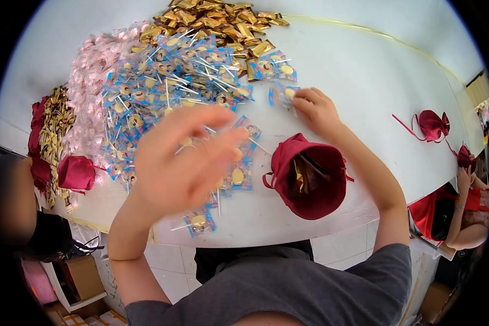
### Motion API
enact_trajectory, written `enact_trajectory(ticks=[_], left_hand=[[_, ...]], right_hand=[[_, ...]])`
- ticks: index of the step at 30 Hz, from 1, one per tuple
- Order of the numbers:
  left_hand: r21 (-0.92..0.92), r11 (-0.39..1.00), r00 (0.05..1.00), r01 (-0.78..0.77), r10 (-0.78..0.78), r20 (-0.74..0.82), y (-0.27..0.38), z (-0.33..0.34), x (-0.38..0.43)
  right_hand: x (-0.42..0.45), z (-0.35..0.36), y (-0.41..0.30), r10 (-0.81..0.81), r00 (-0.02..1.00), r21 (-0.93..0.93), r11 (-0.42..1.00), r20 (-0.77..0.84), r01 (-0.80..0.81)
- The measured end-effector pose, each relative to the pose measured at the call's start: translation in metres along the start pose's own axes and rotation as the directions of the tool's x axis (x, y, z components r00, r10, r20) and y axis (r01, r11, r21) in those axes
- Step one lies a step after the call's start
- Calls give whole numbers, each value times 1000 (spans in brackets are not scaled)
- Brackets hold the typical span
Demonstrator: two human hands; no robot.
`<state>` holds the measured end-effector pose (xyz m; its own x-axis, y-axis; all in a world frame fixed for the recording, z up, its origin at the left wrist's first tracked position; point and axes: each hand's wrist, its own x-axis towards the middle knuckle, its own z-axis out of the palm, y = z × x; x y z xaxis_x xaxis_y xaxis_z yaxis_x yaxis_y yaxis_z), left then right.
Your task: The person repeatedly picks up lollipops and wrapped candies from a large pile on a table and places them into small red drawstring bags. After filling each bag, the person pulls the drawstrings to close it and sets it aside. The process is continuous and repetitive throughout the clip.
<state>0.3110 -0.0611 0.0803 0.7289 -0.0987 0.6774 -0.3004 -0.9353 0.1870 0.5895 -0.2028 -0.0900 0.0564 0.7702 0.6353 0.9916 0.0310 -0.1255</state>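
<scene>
My left hand point(179, 163), blurred and raised, is above the near side of a heap of wrapped lollipops point(146, 85). Its fingers are apart and I see nothing held in them. My right hand point(318, 114) pinches the edge of a single wrapped lollipop point(283, 96) in a clear-and-blue packet, right of the heap. Between my arms a dark red fabric drawstring pouch point(283, 163) sits with its mouth gaping towards me. Inside it lie gold-and-brown wrapped pieces point(303, 175). Several loose lollipops point(237, 176) lie left of the pouch, partly hidden by my left hand.
Gold-wrapped pieces point(228, 24) are heaped at the back, pink-and-white packets point(91, 69) and slim gold packets point(55, 122) at left. Other red pouches point(76, 173) point(432, 125) lie on the white table point(371, 81). A co-worker's hand point(464, 179) handles a pouch at right; another person point(14, 195) sits left.
</scene>
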Motion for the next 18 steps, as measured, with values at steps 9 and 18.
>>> enact_trajectory(ticks=[9, 18], left_hand=[[-201, 941, 956, 272, -241, 167, 24, 54, -22], [381, 888, 832, 258, -405, 381, 47, -8, -128]], right_hand=[[-16, -59, -5, 620, 777, 46, 778, 106, -627], [-30, -60, -4, 549, 835, 2, 836, 35, -549]])
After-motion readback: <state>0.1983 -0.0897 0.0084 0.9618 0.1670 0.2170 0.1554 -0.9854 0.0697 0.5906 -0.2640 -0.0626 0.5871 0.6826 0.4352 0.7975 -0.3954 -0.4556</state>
